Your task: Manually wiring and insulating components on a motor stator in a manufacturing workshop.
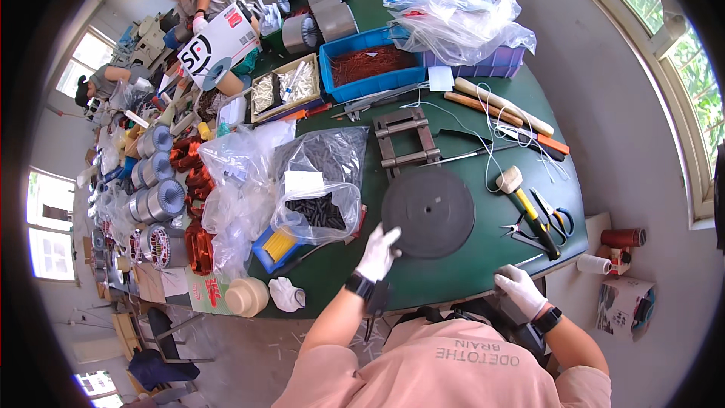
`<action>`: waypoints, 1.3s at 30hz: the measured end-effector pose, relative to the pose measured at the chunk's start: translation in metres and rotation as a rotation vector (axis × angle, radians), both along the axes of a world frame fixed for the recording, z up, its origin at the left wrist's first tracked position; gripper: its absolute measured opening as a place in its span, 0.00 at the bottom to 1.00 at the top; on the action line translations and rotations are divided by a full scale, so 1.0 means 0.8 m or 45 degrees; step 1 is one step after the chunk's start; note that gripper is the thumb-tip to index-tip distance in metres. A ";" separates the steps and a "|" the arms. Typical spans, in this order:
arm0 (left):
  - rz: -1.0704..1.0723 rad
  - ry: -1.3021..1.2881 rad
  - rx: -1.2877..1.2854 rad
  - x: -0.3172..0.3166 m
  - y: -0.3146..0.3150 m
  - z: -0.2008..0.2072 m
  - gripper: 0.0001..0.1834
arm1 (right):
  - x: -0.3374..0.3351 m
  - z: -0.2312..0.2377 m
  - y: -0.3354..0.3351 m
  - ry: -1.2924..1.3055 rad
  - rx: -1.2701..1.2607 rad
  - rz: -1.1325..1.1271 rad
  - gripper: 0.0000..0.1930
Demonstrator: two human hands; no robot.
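Observation:
A flat black disc (428, 214) with a small centre hole lies on the green table in front of me. My left hand (377, 254), in a white glove, is at the disc's near left edge with its fingers apart; whether a fingertip touches the rim is unclear. My right hand (519, 292), also gloved, is by the table's front edge with fingers curled down. What those fingers hold, if anything, is hidden. Just beyond the right hand lies a thin pale stick (529, 261). A steel frame-like fixture (406, 138) stands behind the disc.
On the right lie a mallet (529, 208), scissors (557, 219) and pliers (522, 236). Left of the disc are a bag of black pieces (321, 211) and a blue box (276, 249). A blue bin (370, 68) stands farther back. Two people work at the far left.

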State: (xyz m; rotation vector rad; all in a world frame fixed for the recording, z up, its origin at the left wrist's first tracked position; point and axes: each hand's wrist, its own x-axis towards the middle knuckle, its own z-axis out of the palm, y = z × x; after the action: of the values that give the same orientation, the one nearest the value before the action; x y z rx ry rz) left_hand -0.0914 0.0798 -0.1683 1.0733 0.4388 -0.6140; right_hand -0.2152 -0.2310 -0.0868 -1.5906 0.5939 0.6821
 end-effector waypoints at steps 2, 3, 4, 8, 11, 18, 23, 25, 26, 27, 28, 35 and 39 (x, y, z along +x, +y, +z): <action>-0.090 0.104 0.091 -0.040 0.004 -0.010 0.22 | -0.003 -0.036 0.004 -0.019 0.033 -0.028 0.19; -0.106 0.112 0.198 -0.052 0.005 -0.017 0.20 | -0.005 -0.064 0.008 -0.101 -0.093 0.040 0.20; -0.125 0.121 0.309 -0.060 0.009 -0.022 0.18 | 0.002 -0.069 0.016 -0.086 -0.141 0.112 0.21; -0.475 -0.107 0.821 -0.038 0.032 -0.036 0.21 | 0.005 -0.103 -0.006 -0.155 -0.481 0.265 0.19; -0.987 -0.675 1.599 -0.014 0.050 -0.002 0.29 | 0.007 -0.098 -0.052 -0.183 -0.794 0.154 0.20; -0.958 -1.237 1.595 -0.003 -0.037 0.026 0.19 | -0.024 -0.090 -0.119 -0.390 -1.390 0.081 0.16; -1.056 -1.301 1.246 -0.043 -0.173 0.017 0.16 | -0.023 -0.105 -0.122 -0.461 -1.263 0.392 0.18; -1.051 -1.304 1.210 -0.035 -0.217 0.012 0.16 | -0.011 -0.115 -0.122 -0.480 -1.237 0.315 0.15; -1.040 -1.306 1.225 -0.025 -0.237 0.008 0.16 | -0.006 -0.121 -0.123 -0.547 -1.228 0.278 0.14; -0.966 -1.325 1.310 -0.010 -0.255 0.003 0.15 | 0.002 -0.124 -0.123 -0.547 -1.238 0.292 0.14; -0.887 -1.348 1.404 0.006 -0.269 0.004 0.14 | 0.008 -0.122 -0.120 -0.557 -1.246 0.303 0.15; -0.909 -1.100 1.286 0.113 -0.293 -0.033 0.17 | 0.016 -0.122 -0.135 -0.672 -1.146 0.435 0.15; -0.061 -1.193 1.131 0.163 -0.261 0.068 0.19 | 0.019 -0.126 -0.142 -0.679 -1.038 0.428 0.15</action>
State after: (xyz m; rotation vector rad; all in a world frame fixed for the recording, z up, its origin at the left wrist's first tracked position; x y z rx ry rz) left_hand 0.0387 -0.1292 -0.1141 2.0609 -0.1828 0.1365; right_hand -0.2003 -0.3449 -0.1874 -2.5573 0.1950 0.2123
